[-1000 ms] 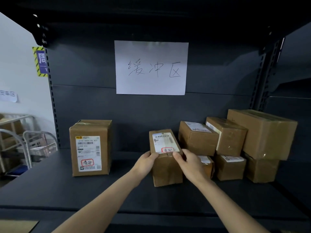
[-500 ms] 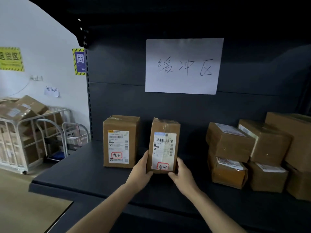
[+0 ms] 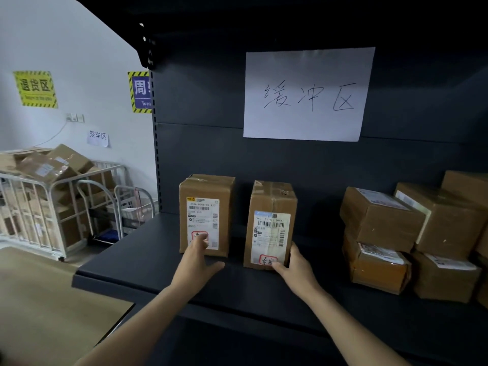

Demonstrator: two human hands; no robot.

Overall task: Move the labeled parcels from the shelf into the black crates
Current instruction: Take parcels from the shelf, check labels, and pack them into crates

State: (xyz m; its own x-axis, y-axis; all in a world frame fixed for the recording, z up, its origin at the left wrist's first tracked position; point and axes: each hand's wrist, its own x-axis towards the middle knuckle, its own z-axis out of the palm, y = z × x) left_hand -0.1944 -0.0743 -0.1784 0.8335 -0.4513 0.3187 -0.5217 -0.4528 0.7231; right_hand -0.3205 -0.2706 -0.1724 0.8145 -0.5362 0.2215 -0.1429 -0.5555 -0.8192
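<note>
head view. two labelled parcels are standing upright side by side on the dark shelf [image 3: 158, 262], a narrow gap between them, each turning its white label toward you. your right hand [image 3: 294, 262] is grasping the right parcel [image 3: 272, 204] at its lower right corner: the thumb is lying across the front over the red-ringed mark at the foot of the label, and the fingers [image 3: 293, 248] are wrapping round the right side face. this parcel is rising just above and to the left of that hand. your left hand [image 3: 198, 257] is released, its fingers spreading and the thumb pointing right toward the gap. its fingertips are overlapping the lower front of the left parcel [image 3: 207, 191] and covering part of the red mark on its label, but you cannot tell whether they are touching the cardboard. the left parcel is sitting directly behind that hand, nearer the shelf's left end. well to the right, stacked parcels [image 3: 383, 223] are lying two high. a paper sheet [image 3: 309, 64] with handwritten characters is hanging on the back panel above. beyond the shelf's left end, a cage trolley [image 3: 34, 215] is holding more cartons below a yellow sign [image 3: 35, 88].
</note>
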